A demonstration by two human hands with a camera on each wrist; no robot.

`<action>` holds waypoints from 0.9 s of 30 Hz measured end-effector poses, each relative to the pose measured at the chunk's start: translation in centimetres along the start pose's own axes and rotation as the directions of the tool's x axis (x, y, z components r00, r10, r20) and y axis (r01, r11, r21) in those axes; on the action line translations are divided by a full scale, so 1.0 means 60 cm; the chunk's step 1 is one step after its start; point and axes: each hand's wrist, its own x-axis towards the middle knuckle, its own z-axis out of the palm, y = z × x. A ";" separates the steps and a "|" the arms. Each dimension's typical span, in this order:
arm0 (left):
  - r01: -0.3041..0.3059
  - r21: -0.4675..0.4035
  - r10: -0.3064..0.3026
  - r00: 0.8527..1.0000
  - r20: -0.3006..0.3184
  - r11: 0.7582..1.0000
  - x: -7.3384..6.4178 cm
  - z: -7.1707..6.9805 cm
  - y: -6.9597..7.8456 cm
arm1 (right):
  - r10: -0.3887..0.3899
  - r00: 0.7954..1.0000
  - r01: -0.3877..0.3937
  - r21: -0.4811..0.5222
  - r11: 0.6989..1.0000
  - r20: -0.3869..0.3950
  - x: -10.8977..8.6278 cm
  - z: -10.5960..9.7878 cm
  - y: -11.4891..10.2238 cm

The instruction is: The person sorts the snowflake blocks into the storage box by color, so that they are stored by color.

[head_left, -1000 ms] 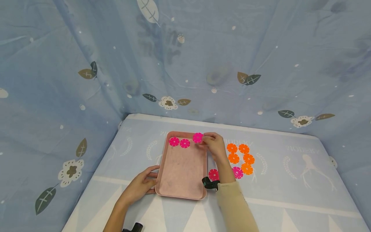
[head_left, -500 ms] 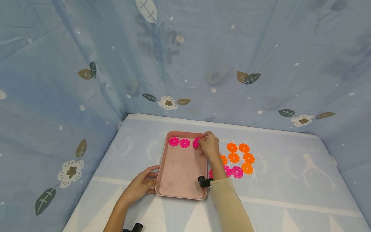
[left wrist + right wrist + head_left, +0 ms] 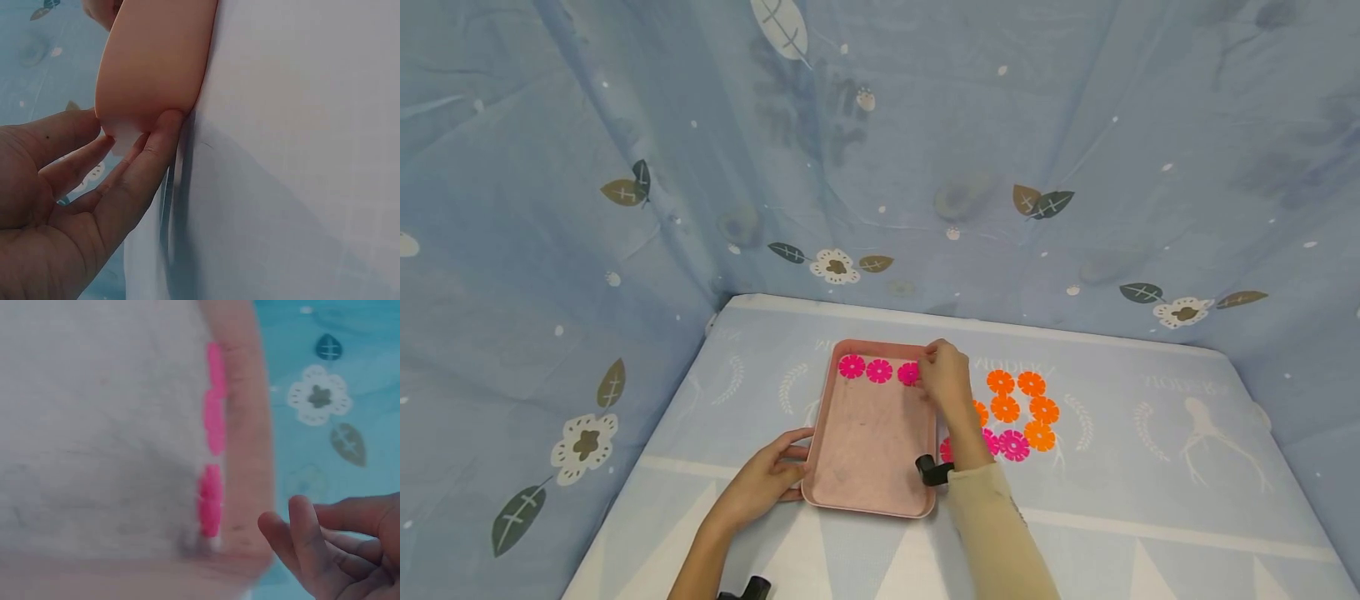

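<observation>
A pink tray [image 3: 872, 442] lies on the table, with three pink notched flower-shaped discs in a row along its far end: a left disc [image 3: 852, 367], a middle disc [image 3: 879, 371] and a right disc [image 3: 908, 373]. My right hand [image 3: 947, 379] hovers over the far right corner, beside the right disc and partly covering it in the head view. In the right wrist view its fingers [image 3: 304, 528] are loosely bent, apart from the discs, holding nothing. Fairly straight fingers of my left hand [image 3: 763, 482] touch the tray's outer left wall; the left wrist view shows fingertips against the tray wall [image 3: 156, 62].
Right of the tray lie several orange discs [image 3: 1005, 408] and some pink discs [image 3: 1014, 445], partly hidden by my right forearm. Patterned blue cloth [image 3: 880, 167] stands behind the table and at its sides.
My right hand has lowered the third pink disc into the tray's far right corner and let go of it. My left hand has stayed at the tray's left side.
</observation>
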 end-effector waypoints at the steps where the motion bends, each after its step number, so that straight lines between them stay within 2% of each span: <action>1: 0.000 0.001 0.000 1.000 0.001 1.000 0.000 0.001 0.000 | -0.001 1.000 0.001 0.008 1.000 0.001 -0.002 -0.006 -0.003; 5: 0.005 0.004 -0.005 1.000 0.000 1.000 0.001 0.002 0.001 | 0.011 0.999 -0.013 0.097 0.995 0.030 -0.009 -0.030 -0.012; 10: 0.011 0.005 -0.011 1.000 -0.016 1.000 0.002 0.002 0.000 | 0.001 0.999 -0.008 0.155 0.988 0.046 -0.019 -0.053 -0.017; 16: 0.013 -0.012 -0.013 1.000 -0.003 1.000 0.001 0.003 -0.002 | -0.058 0.998 0.054 0.190 0.980 0.020 -0.033 -0.074 -0.010; 20: 0.012 -0.011 -0.012 1.000 -0.006 1.000 0.001 0.004 -0.001 | -0.104 0.994 0.094 0.204 0.974 0.037 -0.040 -0.088 0.005; 27: 0.009 -0.021 -0.009 1.000 -0.009 1.000 0.000 0.004 0.002 | -0.054 0.995 0.029 0.273 0.961 0.084 -0.054 -0.112 0.036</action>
